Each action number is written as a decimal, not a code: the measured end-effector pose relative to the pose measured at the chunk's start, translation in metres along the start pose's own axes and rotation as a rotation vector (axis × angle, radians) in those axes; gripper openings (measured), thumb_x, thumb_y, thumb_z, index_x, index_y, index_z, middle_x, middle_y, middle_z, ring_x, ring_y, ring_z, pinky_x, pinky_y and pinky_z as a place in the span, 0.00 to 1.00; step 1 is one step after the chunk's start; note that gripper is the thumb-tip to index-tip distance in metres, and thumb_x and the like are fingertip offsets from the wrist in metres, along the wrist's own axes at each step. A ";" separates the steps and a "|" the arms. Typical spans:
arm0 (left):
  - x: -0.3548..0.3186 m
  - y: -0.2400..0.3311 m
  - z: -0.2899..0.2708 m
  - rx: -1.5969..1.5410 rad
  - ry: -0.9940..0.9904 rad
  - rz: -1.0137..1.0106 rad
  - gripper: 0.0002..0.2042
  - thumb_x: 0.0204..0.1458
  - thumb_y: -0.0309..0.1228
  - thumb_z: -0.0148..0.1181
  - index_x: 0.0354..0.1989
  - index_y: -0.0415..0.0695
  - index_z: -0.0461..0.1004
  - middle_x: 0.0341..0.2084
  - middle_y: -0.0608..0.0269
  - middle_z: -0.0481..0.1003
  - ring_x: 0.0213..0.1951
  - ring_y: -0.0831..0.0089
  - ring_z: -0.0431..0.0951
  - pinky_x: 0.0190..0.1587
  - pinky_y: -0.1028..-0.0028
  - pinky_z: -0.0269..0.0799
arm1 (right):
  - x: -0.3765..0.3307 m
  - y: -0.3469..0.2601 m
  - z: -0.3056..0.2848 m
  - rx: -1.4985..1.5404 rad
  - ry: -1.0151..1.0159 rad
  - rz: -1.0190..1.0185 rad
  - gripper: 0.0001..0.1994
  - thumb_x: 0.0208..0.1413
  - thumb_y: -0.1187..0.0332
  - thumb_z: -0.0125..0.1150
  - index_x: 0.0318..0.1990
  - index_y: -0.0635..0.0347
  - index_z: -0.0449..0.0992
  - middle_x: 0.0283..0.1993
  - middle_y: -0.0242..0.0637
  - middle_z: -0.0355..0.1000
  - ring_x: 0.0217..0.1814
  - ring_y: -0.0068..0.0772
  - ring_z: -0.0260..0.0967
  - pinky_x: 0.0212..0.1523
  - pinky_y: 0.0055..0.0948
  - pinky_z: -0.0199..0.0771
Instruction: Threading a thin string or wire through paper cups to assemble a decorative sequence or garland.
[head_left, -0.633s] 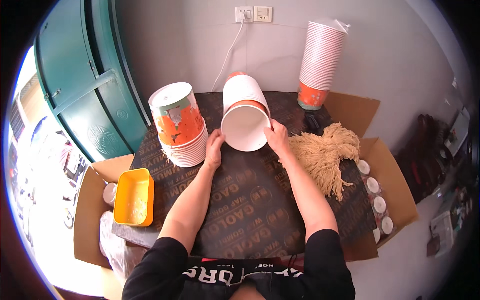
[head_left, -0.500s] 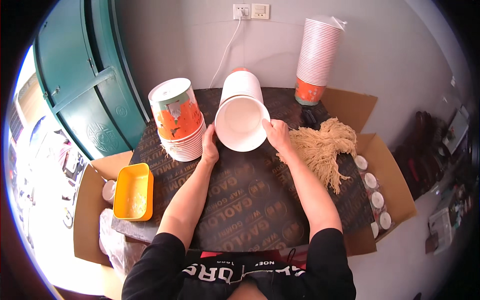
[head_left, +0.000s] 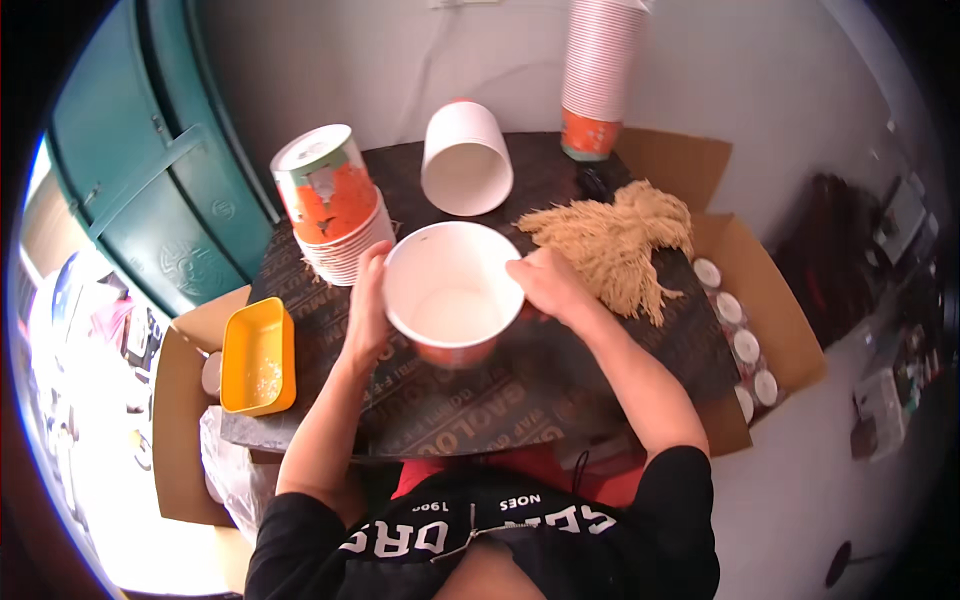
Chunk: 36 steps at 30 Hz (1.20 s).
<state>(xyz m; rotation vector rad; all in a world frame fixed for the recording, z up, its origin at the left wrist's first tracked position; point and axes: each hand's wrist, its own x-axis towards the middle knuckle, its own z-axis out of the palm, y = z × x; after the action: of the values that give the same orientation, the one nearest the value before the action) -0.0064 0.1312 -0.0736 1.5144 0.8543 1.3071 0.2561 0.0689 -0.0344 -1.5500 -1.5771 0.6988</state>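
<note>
Between my two hands is a white-lined paper bucket [head_left: 453, 290], its open mouth facing me and a bit of orange outside showing below. My left hand [head_left: 370, 305] is curled against its left side. My right hand [head_left: 550, 285] grips the rim on the right. Just behind it, a stack of white paper buckets [head_left: 466, 160] lies on its side with the mouth toward me. Left of my left hand stands an upside-down stack of orange printed buckets [head_left: 335, 205]. Beyond my right hand lies a bundle of beige cord [head_left: 620, 245].
A tall stack of buckets [head_left: 600, 75] stands at the back right. A yellow tub [head_left: 258, 357] sits at the table's left edge. Cardboard boxes flank the table [head_left: 490, 405]; the right box [head_left: 780, 320] holds several white-lidded containers. A green door [head_left: 150, 180] is at the far left.
One bucket has come off the lying stack and moved toward me in both hands, its mouth tipped upward. The remaining stack stays behind. The view has shifted.
</note>
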 end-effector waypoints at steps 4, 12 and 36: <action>-0.052 0.027 -0.006 -0.222 -0.021 0.005 0.29 0.66 0.48 0.39 0.64 0.37 0.60 0.58 0.51 0.68 0.61 0.64 0.68 0.66 0.65 0.59 | -0.021 -0.012 0.024 -0.040 -0.026 -0.132 0.27 0.63 0.52 0.47 0.25 0.70 0.77 0.21 0.55 0.72 0.27 0.50 0.76 0.32 0.44 0.71; -0.074 0.039 -0.031 -0.317 0.147 -0.065 0.31 0.66 0.51 0.35 0.60 0.33 0.63 0.53 0.49 0.73 0.55 0.60 0.74 0.61 0.62 0.67 | -0.075 0.004 0.012 0.327 -0.330 -0.101 0.19 0.68 0.56 0.49 0.36 0.64 0.77 0.27 0.33 0.75 0.28 0.23 0.74 0.31 0.23 0.74; -0.107 0.037 -0.034 0.097 0.434 0.383 0.20 0.66 0.38 0.36 0.49 0.34 0.70 0.57 0.48 0.68 0.59 0.61 0.68 0.62 0.64 0.62 | -0.072 0.190 -0.155 -0.882 0.485 -0.174 0.03 0.52 0.74 0.62 0.34 0.60 0.79 0.30 0.39 0.73 0.33 0.46 0.72 0.39 0.40 0.74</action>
<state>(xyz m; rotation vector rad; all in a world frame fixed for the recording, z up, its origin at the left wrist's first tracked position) -0.0626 0.0269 -0.0745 1.5442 0.9339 1.9490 0.4837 -0.0063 -0.1230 -1.9400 -1.6767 -0.5355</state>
